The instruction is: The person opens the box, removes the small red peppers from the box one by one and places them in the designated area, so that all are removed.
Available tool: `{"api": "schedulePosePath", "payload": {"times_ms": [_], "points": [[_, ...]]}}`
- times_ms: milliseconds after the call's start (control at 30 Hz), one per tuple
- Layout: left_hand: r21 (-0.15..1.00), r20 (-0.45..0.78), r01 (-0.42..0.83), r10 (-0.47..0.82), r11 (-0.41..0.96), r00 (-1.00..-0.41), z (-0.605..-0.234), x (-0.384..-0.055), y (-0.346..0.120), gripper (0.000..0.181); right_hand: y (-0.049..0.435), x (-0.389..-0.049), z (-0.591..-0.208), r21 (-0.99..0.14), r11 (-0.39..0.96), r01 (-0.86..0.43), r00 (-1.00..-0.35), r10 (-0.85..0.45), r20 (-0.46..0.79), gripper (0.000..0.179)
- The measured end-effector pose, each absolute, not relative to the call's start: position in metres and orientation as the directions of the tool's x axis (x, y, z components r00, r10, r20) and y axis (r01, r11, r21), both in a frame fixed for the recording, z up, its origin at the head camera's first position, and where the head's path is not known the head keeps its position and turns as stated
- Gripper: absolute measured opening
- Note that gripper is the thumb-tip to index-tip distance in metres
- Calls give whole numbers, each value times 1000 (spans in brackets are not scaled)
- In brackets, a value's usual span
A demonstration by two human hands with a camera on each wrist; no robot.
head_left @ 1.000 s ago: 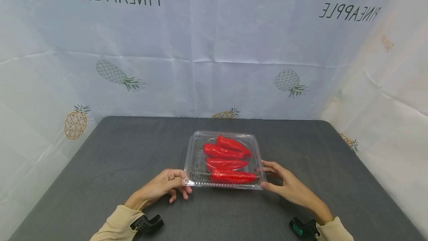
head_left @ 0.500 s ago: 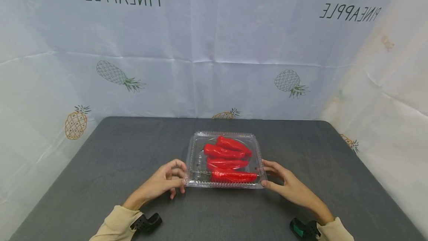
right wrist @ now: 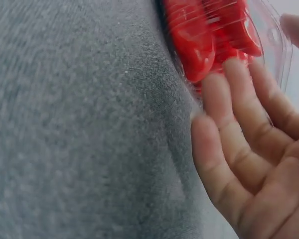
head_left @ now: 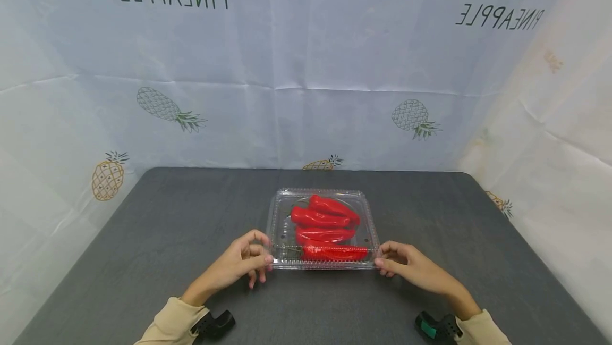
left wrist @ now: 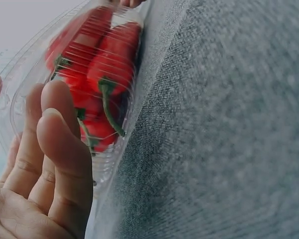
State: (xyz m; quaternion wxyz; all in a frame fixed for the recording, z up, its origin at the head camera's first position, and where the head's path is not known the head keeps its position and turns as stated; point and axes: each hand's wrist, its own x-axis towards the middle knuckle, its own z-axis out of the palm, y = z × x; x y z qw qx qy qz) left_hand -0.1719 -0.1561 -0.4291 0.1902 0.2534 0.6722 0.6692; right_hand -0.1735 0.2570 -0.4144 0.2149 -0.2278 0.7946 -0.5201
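Note:
A clear plastic clamshell box (head_left: 282, 212), lid down, sits on the dark table. Several red peppers (head_left: 320, 220) lie in it; green stems (left wrist: 107, 94) show through the wall in the left wrist view. My left hand (head_left: 241, 262) holds the near left corner of the box, thumb at the rim and fingers along the side. At the near right corner my right hand (head_left: 413, 268) grips the edge, thumb at the rim with the other fingers bent in below it. In the right wrist view, the fingertips (right wrist: 217, 92) lie against the box wall.
The dark grey table (head_left: 201, 196) extends around the box. A pale cloth (head_left: 306, 42) with pineapple prints hangs behind and at both sides. Each wrist bears a black strapped device (head_left: 212, 325) near a beige sleeve (head_left: 174, 324).
The left hand shifted its fingers at the near left corner. The right hand's fingers, earlier stretched along the side, have drawn down toward the near right corner. The box barely moved.

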Motion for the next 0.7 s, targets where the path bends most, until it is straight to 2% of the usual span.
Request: {"api": "schedulePosePath", "payload": {"times_ms": [433, 700], "points": [[995, 101, 69, 598, -76, -795, -432, -171, -155, 34, 270, -177, -418, -965, 259, 50, -719, -661, -215, 35], [996, 87, 58, 590, -67, -802, -433, -172, -155, 27, 270, -178, -417, -967, 220, 131, -695, -674, -248, 25]]}}
